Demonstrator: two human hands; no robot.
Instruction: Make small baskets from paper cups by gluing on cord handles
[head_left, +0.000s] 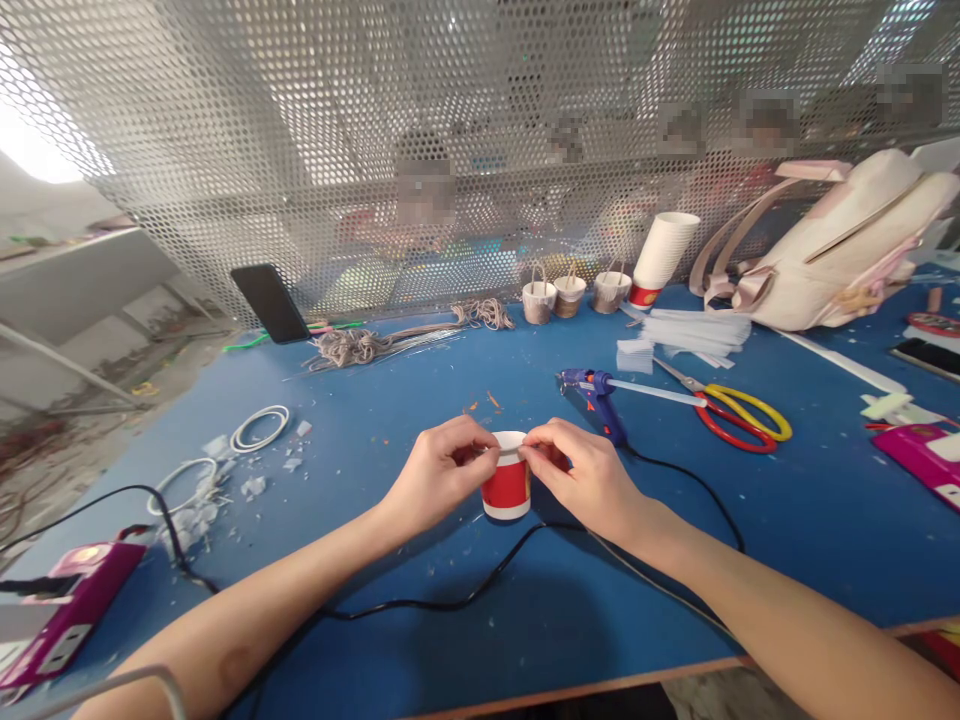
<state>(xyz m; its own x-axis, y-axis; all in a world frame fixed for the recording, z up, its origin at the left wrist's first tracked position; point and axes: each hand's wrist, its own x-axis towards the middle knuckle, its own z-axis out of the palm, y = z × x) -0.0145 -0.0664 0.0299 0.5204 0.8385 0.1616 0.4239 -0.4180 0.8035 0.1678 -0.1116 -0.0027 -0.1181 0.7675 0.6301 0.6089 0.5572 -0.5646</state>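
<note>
A red and white paper cup [506, 488] stands upright on the blue table [360, 410], close in front of me. My left hand [450, 470] pinches the left side of its rim between thumb and fingers. On the opposite side, my right hand [577, 468] pinches the rim in the same way. Whether a smaller piece lies under the fingertips cannot be seen. Just beyond my right hand rests a blue glue gun [596, 390] with a clear glue stick [660, 392] in its back.
Scissors [739, 415] lie right of the glue gun. Farther back are several handled small cups [538, 302], stacked paper cups [666, 250], glue sticks [694, 332], twine [352, 347], a phone [270, 303] and a backpack [840, 250]. A black cable [420, 606] crosses the front; power strips [71, 620] sit at both sides.
</note>
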